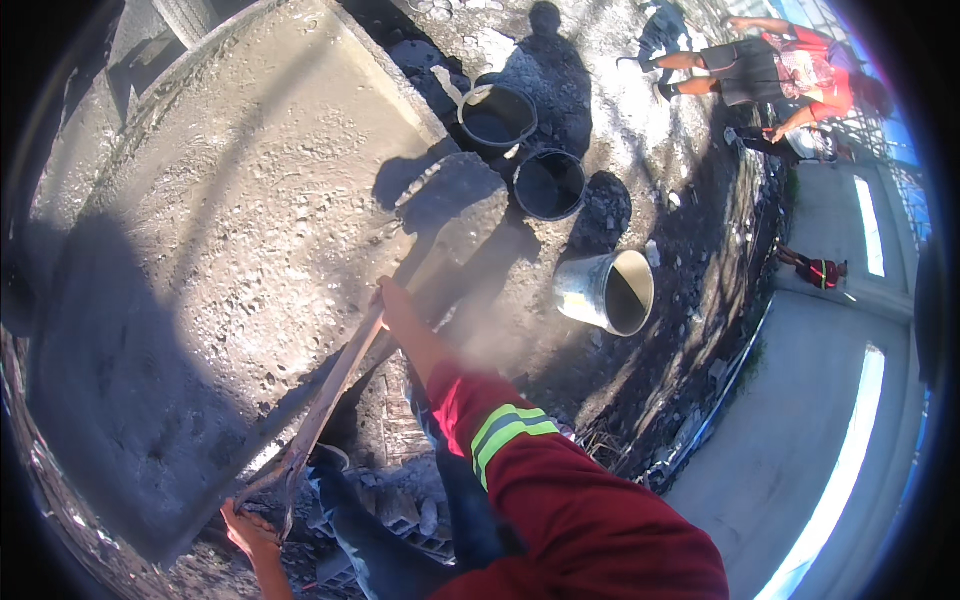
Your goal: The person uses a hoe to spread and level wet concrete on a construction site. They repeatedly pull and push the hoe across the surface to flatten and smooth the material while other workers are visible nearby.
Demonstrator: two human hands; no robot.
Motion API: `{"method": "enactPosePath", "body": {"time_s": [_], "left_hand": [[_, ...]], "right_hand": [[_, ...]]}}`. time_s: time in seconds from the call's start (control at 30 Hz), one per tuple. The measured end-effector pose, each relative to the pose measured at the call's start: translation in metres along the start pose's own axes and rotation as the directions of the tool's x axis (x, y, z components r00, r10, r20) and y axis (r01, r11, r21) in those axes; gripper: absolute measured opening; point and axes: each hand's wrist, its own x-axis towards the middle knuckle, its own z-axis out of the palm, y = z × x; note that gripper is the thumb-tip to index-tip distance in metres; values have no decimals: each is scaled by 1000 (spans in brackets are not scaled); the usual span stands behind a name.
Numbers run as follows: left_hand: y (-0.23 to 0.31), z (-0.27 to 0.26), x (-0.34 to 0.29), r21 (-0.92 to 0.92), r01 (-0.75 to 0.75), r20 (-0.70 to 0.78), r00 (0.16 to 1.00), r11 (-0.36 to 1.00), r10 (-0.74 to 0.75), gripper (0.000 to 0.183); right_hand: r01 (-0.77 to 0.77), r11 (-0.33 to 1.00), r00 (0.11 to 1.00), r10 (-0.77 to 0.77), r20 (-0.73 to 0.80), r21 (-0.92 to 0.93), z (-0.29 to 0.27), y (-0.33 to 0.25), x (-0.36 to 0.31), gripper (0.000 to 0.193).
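Note:
A long-handled shovel [333,385] lies slantwise across the front edge of a large slab of wet grey concrete [250,210]. My left hand [252,532] is closed around the grip at its near end. Further up, my right hand [398,303] wraps the shaft close to the blade. Grey mix covers the shovel's blade [455,195], which is over the slab's right edge, near two dark buckets. Whether the blade touches the edge I cannot tell.
Right of the slab stand a dark bucket [490,128] and a second dark bucket [550,190]. A whitish bucket [585,290] tilts nearby. Several people are beyond, including a person in a red shirt [810,72]. A pale wall [790,410] runs along the right. Rubble lies around my feet.

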Motion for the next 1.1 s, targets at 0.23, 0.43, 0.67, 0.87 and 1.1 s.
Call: {"method": "enactPosePath", "body": {"time_s": [0.23, 0.43, 0.67, 0.87, 1.1], "left_hand": [[-32, 119, -170, -126, -298, 227, 920, 946, 320, 43], [-113, 172, -282, -247, -950, 523, 34, 190, 852, 27], [-117, 135, -241, -392, -907, 614, -132, 156, 778, 31], [-77, -59, -80, -88, -630, 356, 704, 772, 615, 47], [-40, -380, 151, -47, -305, -390, 882, 951, 264, 47]], "right_hand": [[100, 995, 981, -94, 171, -26, -88, -175, 30, 24], [227, 927, 967, -177, 183, -300, -141, -279, 37, 30], [320, 844, 911, -399, -105, -432, -125, -258, -26, 34], [200, 974, 870, -226, 438, 106, -19, -59, -83, 37], [-336, 930, 868, 368, 334, -150, 128, 439, -137, 33]]}}
